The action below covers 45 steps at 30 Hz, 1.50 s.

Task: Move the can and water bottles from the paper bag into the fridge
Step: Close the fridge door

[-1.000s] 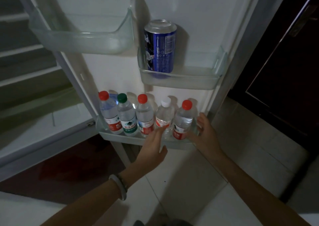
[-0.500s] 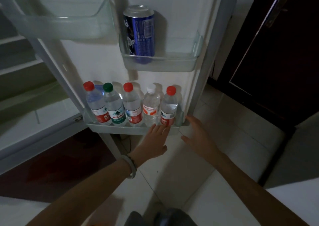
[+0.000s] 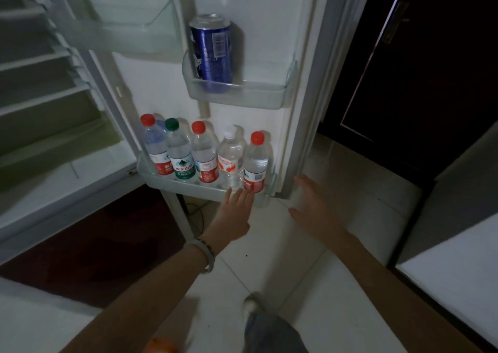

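The five water bottles [image 3: 204,153] stand upright in a row in the lowest door shelf [image 3: 188,186] of the open fridge, caps up, their long axes vertical, and the blue can [image 3: 211,53] stands upright in the small door shelf [image 3: 237,93] above them. Both hands are below and in front of the row, empty, fingers spread and clamped on nothing. The left hand [image 3: 233,215] is the nearer: its fingertips [image 3: 244,195] reach the shelf's front lip just under the rightmost, red-capped bottle [image 3: 256,164]. The right hand [image 3: 314,208] hovers apart from the shelf, beside the lower corner of the fridge door [image 3: 304,83]. The paper bag is out of view. The loading looks finished; any further move seems likely to turn on the door edge near the right hand.
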Motion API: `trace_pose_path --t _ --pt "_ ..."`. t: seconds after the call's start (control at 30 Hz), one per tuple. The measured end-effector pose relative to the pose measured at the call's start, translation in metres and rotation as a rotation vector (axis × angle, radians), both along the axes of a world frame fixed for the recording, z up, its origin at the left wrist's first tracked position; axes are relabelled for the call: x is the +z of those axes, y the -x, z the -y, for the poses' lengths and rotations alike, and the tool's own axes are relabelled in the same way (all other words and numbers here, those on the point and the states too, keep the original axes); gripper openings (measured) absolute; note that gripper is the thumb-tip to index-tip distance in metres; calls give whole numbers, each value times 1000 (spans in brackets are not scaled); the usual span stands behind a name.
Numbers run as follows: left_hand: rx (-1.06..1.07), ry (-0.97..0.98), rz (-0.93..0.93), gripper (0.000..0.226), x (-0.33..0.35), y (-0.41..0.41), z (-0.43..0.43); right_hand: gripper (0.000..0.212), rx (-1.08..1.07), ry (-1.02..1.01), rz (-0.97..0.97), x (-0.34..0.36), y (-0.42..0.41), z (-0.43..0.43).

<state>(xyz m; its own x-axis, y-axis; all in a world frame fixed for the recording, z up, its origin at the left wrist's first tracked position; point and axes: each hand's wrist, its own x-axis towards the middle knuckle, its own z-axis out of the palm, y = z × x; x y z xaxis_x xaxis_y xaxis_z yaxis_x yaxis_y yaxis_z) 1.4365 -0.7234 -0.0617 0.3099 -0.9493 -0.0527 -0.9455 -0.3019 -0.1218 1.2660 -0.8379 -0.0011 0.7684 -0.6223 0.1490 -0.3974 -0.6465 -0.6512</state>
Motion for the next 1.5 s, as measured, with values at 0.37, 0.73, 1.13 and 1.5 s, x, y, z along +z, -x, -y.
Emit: trace_pose_path --t 0.37,0.73,1.13,1.5 --pt "273 258 -427 78 3 31 -133 81 -14 -97 115 30 66 -108" --pt "387 788 -356 74 66 114 -251 86 381 9 12 35 43 -181" --pt "676 791 -160 77 89 107 -370 92 793 -7 -27 28 -32 -306" --pt "786 1030 -281 63 94 -36 -457 81 800 408 130 56 -190 -386"
